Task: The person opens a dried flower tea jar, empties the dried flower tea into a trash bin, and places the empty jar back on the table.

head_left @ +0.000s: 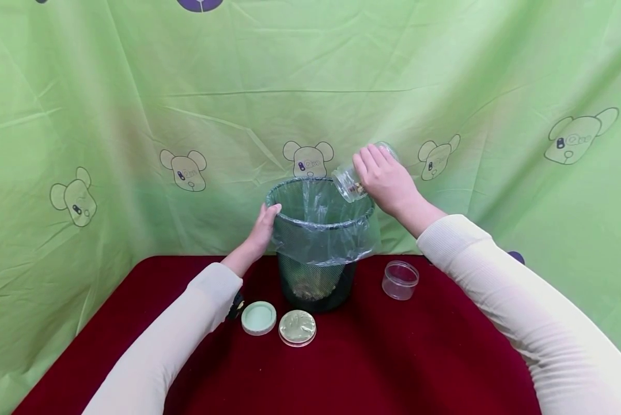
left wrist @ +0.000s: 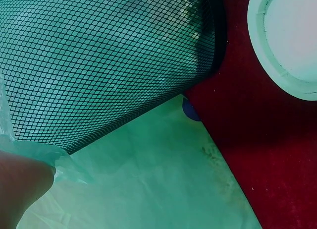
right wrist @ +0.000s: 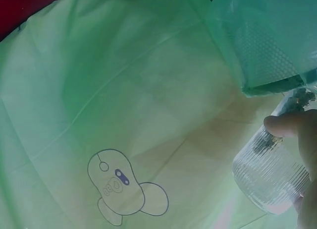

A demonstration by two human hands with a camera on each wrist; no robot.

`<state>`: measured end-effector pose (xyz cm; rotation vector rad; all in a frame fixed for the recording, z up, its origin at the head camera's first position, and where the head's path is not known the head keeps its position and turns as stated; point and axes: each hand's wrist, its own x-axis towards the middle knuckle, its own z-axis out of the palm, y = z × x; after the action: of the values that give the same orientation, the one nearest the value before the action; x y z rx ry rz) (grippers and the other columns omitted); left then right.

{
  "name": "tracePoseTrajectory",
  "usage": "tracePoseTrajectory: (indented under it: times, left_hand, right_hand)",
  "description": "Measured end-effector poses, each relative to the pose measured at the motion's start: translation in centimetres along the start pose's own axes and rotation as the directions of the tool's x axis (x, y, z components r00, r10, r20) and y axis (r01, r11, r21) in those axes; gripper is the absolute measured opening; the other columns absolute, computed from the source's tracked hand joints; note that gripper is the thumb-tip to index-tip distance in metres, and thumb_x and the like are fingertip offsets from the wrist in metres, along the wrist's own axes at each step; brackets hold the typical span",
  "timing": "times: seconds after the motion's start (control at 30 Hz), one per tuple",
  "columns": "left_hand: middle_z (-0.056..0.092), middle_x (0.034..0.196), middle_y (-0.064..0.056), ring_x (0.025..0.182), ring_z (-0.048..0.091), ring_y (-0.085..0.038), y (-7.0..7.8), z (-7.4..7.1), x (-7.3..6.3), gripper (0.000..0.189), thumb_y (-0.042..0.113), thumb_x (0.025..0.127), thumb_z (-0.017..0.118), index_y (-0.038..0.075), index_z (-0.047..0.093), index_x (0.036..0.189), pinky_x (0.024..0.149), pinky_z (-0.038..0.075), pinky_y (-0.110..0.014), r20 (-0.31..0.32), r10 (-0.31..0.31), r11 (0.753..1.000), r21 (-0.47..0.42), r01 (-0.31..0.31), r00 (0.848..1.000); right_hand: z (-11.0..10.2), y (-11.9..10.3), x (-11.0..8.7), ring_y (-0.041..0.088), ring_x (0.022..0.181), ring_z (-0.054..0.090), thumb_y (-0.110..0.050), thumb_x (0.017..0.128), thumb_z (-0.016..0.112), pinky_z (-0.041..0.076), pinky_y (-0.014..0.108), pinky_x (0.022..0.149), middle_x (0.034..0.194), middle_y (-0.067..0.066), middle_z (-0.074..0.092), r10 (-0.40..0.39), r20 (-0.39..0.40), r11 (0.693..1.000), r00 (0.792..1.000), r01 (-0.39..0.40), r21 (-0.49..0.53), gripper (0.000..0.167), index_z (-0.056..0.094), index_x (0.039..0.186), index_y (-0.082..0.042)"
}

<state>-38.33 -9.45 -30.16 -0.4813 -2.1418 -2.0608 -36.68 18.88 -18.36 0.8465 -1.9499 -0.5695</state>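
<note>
My right hand (head_left: 385,176) grips a clear ribbed jar (right wrist: 272,164), tipped with its mouth down over the rim of a mesh wastebasket (head_left: 315,282). Small dried bits (right wrist: 267,142) lie inside the jar near its mouth. A translucent bag (head_left: 321,242) lines the basket and folds over its rim. With thumb over the rim, my left hand (head_left: 262,226) holds the basket's left side; in the left wrist view only part of that hand shows beside the bag's edge. Some debris shows through the mesh at the bottom of the basket.
On the red-covered table (head_left: 373,369) are a pale green lid (head_left: 258,318), a round lid with a shiny foil-like top (head_left: 297,327) and a clear open container (head_left: 400,281) right of the basket. A green printed curtain (head_left: 227,115) hangs behind.
</note>
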Motion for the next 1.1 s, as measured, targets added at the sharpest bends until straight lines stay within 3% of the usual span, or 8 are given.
tracePoseTrajectory:
  times: [0.2, 0.37, 0.73, 0.87, 0.97, 1.1]
  left_hand:
    - [0.021, 0.154, -0.019, 0.138, 0.022, -0.032, 0.0, 0.1, -0.1, 0.071, 0.039, 0.095, 0.040, 0.004, 0.017, 0.152, 0.113, 0.016, -0.048, -0.004, 0.000, 1.000, -0.008, 0.000, 1.000]
    - [0.009, 0.159, -0.016, 0.144, 0.011, -0.030, 0.0, 0.2, -0.2, 0.081, 0.045, 0.092, 0.041, 0.005, 0.008, 0.155, 0.115, 0.010, -0.048, -0.021, -0.023, 1.000, 0.020, 0.023, 1.000]
    - [-0.001, 0.161, -0.015, 0.145, 0.001, -0.028, -0.1, 0.2, 0.0, 0.088, 0.047, 0.091, 0.041, 0.003, 0.000, 0.155, 0.115, 0.005, -0.046, -0.023, -0.032, 0.999, 0.033, 0.033, 0.999]
    - [0.006, 0.159, -0.019, 0.144, 0.008, -0.031, 1.9, 0.4, -1.4, 0.077, 0.038, 0.094, 0.039, -0.001, 0.007, 0.153, 0.115, 0.010, -0.047, 0.001, -0.013, 1.000, 0.027, 0.013, 1.000]
    - [0.014, 0.156, -0.023, 0.141, 0.016, -0.033, 2.1, 0.3, -1.5, 0.069, 0.031, 0.096, 0.037, -0.003, 0.013, 0.151, 0.114, 0.015, -0.048, 0.012, -0.003, 1.000, 0.020, 0.003, 1.000]
    - [0.021, 0.153, -0.022, 0.137, 0.023, -0.032, 0.1, 0.0, 0.1, 0.067, 0.033, 0.096, 0.039, -0.001, 0.018, 0.150, 0.113, 0.018, -0.047, 0.007, 0.014, 1.000, -0.006, -0.014, 1.000]
  right_hand:
    - [-0.2, 0.0, 0.0, 0.044, 0.118, 0.051, 0.017, 0.075, 0.063, 0.037, 0.049, 0.104, 0.121, 0.031, 0.054, -0.015, 0.030, 1.000, 0.999, 0.016, -0.011, 0.051, 0.048, 0.124, 0.015]
    - [-0.1, -0.1, -0.1, 0.044, 0.118, 0.050, 0.016, 0.074, 0.065, 0.037, 0.049, 0.105, 0.122, 0.031, 0.054, -0.027, 0.044, 0.999, 0.999, 0.028, -0.018, 0.053, 0.048, 0.125, 0.015]
    - [0.3, -0.1, -0.1, 0.043, 0.116, 0.052, 0.014, 0.081, 0.060, 0.039, 0.049, 0.103, 0.119, 0.031, 0.055, -0.069, -0.035, 0.997, 0.997, 0.067, -0.049, 0.041, 0.051, 0.121, 0.014]
    - [0.4, -0.1, 0.1, 0.043, 0.117, 0.051, 0.014, 0.080, 0.061, 0.038, 0.048, 0.104, 0.121, 0.031, 0.055, -0.070, -0.023, 0.996, 0.997, 0.069, -0.049, 0.044, 0.050, 0.122, 0.014]
    - [0.4, -0.1, 0.1, 0.043, 0.118, 0.051, 0.014, 0.080, 0.062, 0.037, 0.048, 0.105, 0.122, 0.031, 0.055, -0.072, -0.017, 0.996, 0.997, 0.071, -0.048, 0.045, 0.050, 0.123, 0.014]
    - [0.4, -0.1, 0.2, 0.043, 0.119, 0.050, 0.014, 0.081, 0.062, 0.036, 0.048, 0.105, 0.123, 0.031, 0.054, -0.083, -0.019, 0.995, 0.996, 0.081, -0.051, 0.045, 0.050, 0.124, 0.013]
